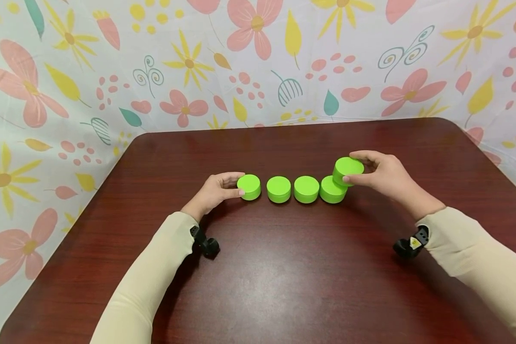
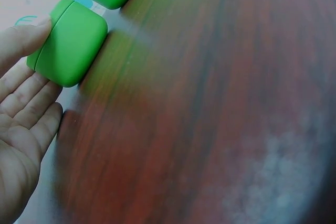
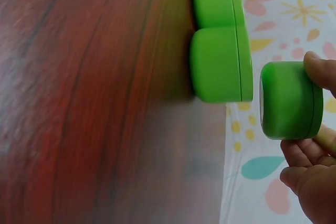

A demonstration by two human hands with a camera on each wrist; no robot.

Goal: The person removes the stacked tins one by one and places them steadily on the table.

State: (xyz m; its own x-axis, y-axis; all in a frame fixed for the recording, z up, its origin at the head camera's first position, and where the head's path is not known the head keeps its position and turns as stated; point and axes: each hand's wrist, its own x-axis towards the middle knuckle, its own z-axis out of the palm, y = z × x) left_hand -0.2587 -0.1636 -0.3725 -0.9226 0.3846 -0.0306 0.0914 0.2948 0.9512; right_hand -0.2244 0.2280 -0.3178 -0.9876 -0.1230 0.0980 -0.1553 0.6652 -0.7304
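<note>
My left hand (image 1: 215, 192) pinches a round, bright green lidded jar (image 1: 249, 187) at the left end of a row on the table. In the left wrist view, the thumb lies against this jar's (image 2: 73, 43) lid edge, with fingers at its far side. My right hand (image 1: 387, 176) grips another green jar (image 1: 348, 168) between thumb and fingers, raised above the table. This jar (image 3: 289, 100) hangs apart from the row's end jar (image 3: 218, 64) in the right wrist view. Between the hands stand a second jar (image 1: 278, 190), a third jar (image 1: 306, 190) and the right end jar (image 1: 332, 191).
The dark brown wooden table (image 1: 284, 267) has a rounded far edge. Behind it hangs a white cloth (image 1: 223, 48) printed with flowers and leaves. Black wrist cameras are strapped on the left sleeve (image 1: 155, 267) and the right sleeve (image 1: 468, 253).
</note>
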